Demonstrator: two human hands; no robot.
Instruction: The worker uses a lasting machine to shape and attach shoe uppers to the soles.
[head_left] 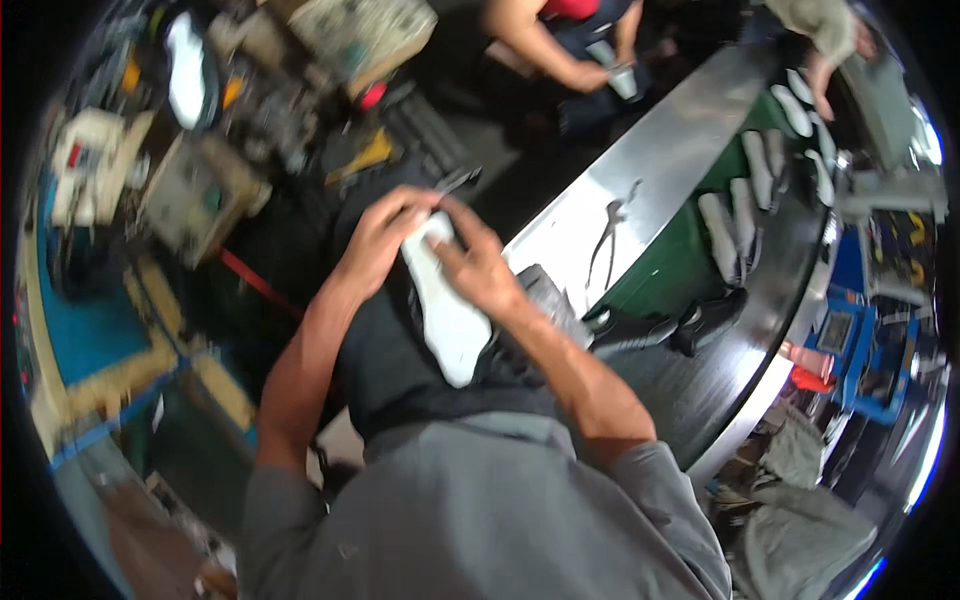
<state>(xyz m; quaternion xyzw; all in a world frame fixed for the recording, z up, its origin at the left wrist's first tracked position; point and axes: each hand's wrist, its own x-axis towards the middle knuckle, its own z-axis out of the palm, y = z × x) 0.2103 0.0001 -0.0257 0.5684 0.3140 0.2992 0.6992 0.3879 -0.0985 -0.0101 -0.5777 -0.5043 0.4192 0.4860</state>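
A dark shoe with a white underside lies sole up across my lap, its narrow end toward the far side. My left hand is closed round that far end from the left. From the right, my right hand grips the same end, its thumb over the white surface and its fingers curled at the tip. A small shiny piece shows just beyond my fingers; its kind is unclear. To the right, pincers rest on a metal ledge.
Right of the ledge, a green and black conveyor carries several upturned white-soled shoes and dark shoes. Two other people work at the far side. Machinery crowds the left. A blue crate stands far right.
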